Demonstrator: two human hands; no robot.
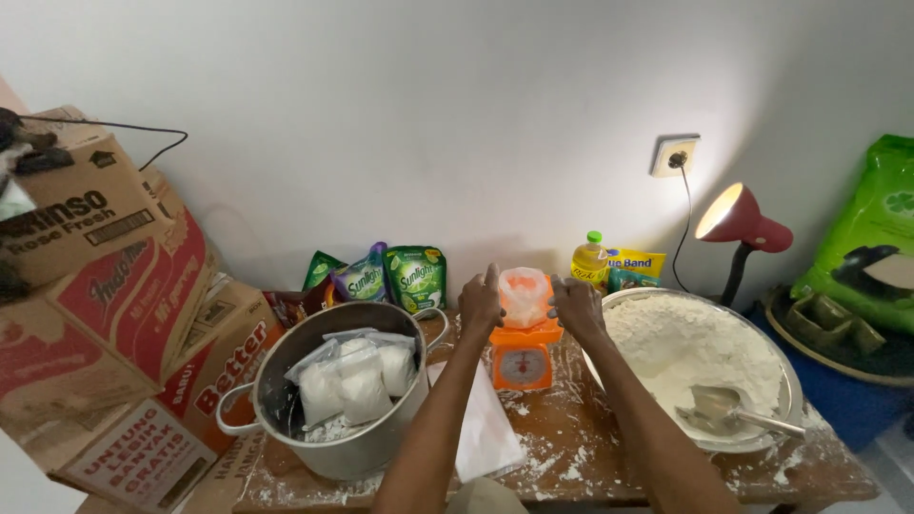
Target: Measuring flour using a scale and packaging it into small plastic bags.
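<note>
- I see a small clear plastic bag of flour point(524, 296) standing on the pan of an orange kitchen scale point(523, 354), right between my two hands.
- My left hand point(480, 304) is against the bag's left side, fingers pressed together and pointing up; whether the tips actually pinch the plastic I cannot tell.
- My right hand point(575, 306) is against the bag's right side, fingers together and curled toward the bag's mouth.
- Just right of my right fingers is a wide metal basin point(793, 373) heaped with white flour, a metal scoop point(728, 410) lying in it.
- Left of my left fingers sits a big metal pot point(367, 449) holding several filled flour bags point(354, 381).
- Below my wrists, empty plastic bags point(486, 433) lie on the flour-dusted wooden table point(609, 455).
- Beyond my fingertips, green detergent pouches point(392, 276) and a yellow oil bottle point(589, 261) stand by the wall.
- Farther right is a lit red desk lamp point(741, 225); far left, stacked cardboard boxes point(105, 324).
</note>
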